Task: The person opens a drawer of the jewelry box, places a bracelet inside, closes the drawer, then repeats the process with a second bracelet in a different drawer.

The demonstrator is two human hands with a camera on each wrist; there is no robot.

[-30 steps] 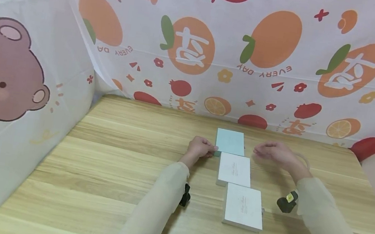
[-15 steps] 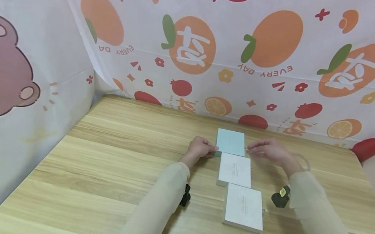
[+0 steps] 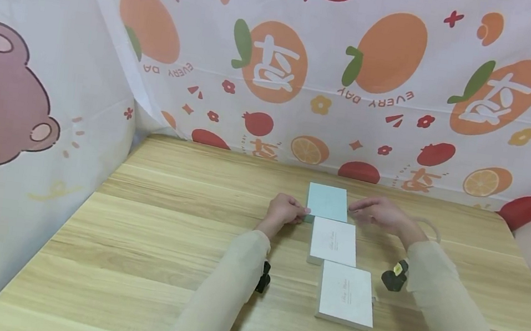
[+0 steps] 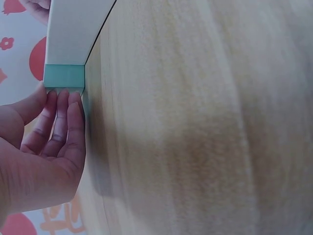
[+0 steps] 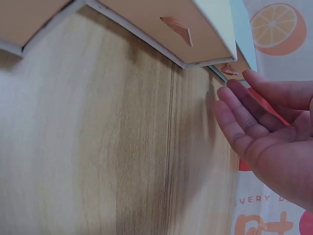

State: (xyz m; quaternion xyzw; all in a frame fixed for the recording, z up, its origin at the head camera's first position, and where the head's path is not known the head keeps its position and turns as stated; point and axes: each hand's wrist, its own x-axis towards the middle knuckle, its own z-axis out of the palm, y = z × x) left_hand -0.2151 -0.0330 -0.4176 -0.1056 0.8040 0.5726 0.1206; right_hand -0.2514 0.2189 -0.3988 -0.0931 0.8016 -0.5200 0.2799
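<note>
A flat light-teal box (image 3: 327,201) lies farthest back, at the end of a staggered line with two white boxes. The middle white box (image 3: 334,242) adjoins it, and the nearer white box (image 3: 347,295) follows. My left hand (image 3: 285,209) touches the teal box's left side. In the left wrist view, the fingertips (image 4: 63,94) rest along its side, thumb at the upper edge. My right hand (image 3: 382,214) is at the teal box's right side, fingers extended. In the right wrist view, a small ribbon tab (image 5: 229,69) protrudes near its fingertips; contact is unclear.
All boxes lie on a wood-grain table (image 3: 158,252). A fruit-print cloth (image 3: 328,73) hangs behind the table, and a bear-print cloth (image 3: 76,107) stands at the left. Another ribbon tab (image 5: 178,30) sticks out of the middle white box. Each wrist wears a small dark device.
My right hand has moved left, closer to the teal box's right side. The left hand has stayed against the box's left side. The boxes have not visibly moved on the table.
</note>
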